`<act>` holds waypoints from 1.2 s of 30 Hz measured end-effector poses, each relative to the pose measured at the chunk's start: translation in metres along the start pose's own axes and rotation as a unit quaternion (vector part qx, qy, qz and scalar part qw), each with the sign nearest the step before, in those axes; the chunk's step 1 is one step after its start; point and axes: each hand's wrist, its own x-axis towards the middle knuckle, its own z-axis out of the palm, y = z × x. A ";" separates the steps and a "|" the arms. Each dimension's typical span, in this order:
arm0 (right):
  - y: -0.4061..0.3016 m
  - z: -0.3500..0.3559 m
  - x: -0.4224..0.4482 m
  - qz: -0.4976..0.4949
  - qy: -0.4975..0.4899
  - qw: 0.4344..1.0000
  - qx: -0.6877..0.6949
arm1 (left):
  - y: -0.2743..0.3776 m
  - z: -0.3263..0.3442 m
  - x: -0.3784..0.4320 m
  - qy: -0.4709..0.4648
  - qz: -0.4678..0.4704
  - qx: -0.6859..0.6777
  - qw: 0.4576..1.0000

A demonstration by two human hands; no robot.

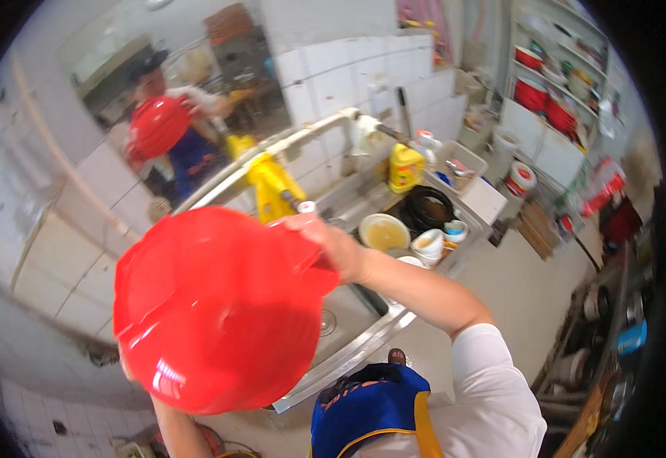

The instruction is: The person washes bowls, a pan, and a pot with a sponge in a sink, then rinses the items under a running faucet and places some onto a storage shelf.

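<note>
A large red plastic basin (224,309), its underside towards me, is lifted above the stainless-steel sink (344,358). My right hand (330,243) grips its rim at the upper right. At the lower left edge my left hand (125,363) holds the basin, mostly hidden behind it. Below and beyond the basin, the sink's far part holds a pale bowl of yellowish liquid (384,233), black pans (429,207) and stacked white bowls (428,245). The basin covers much of the near sink; a drain shows beside it.
A yellow jug (406,167) stands at the sink's back edge near a beige plastic basket (463,163). Yellow gloves (273,186) hang on the pipe below a wall mirror (178,97). At right are a cardboard box (536,229), a bucket (520,178) and a cluttered rack (591,338).
</note>
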 end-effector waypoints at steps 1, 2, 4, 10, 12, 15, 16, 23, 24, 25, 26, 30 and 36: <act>-0.001 -0.001 -0.002 0.022 -0.018 1.000 -0.004 | 0.006 0.002 -0.001 -0.008 -0.011 0.015 1.000; 0.001 0.000 -0.003 0.002 0.004 1.000 -0.016 | 0.012 0.002 -0.001 -0.013 -0.019 0.031 0.999; 0.000 -0.011 -0.001 -0.031 0.013 0.999 -0.022 | 0.029 0.010 0.002 -0.023 -0.032 0.054 0.998; 0.004 -0.066 -0.005 -0.040 0.034 0.998 -0.041 | 0.107 0.059 0.031 -0.025 -0.031 0.097 0.995; -0.008 -0.101 -0.011 -0.037 0.063 0.997 -0.033 | 0.141 0.079 0.045 -0.023 -0.019 0.107 0.994; -0.043 -0.170 -0.023 0.035 0.073 0.996 -0.028 | 0.199 0.117 0.066 -0.028 0.004 0.109 0.994; -0.060 -0.201 -0.034 0.083 0.066 0.994 -0.033 | 0.219 0.134 0.073 -0.035 0.010 0.100 0.994; -0.154 -0.393 -0.149 0.385 0.185 0.899 0.091 | 0.333 0.283 0.109 -0.276 -0.031 -0.062 0.959; -0.173 -0.423 -0.164 0.446 0.166 0.880 0.002 | 0.339 0.314 0.109 -0.358 -0.141 -0.174 0.907; -0.197 -0.449 -0.178 0.565 0.191 0.800 0.068 | 0.346 0.348 0.104 -0.385 -0.075 -0.107 0.914; -0.194 -0.463 -0.233 0.564 0.218 0.794 0.066 | 0.351 0.394 0.092 -0.426 -0.212 -0.239 0.846; -0.257 -0.519 -0.353 0.707 0.327 0.597 0.194 | 0.393 0.551 0.026 -0.564 -0.424 -0.386 0.595; -0.329 -0.591 -0.488 0.780 0.474 0.353 0.206 | 0.475 0.752 -0.079 -0.699 -0.467 -0.390 0.375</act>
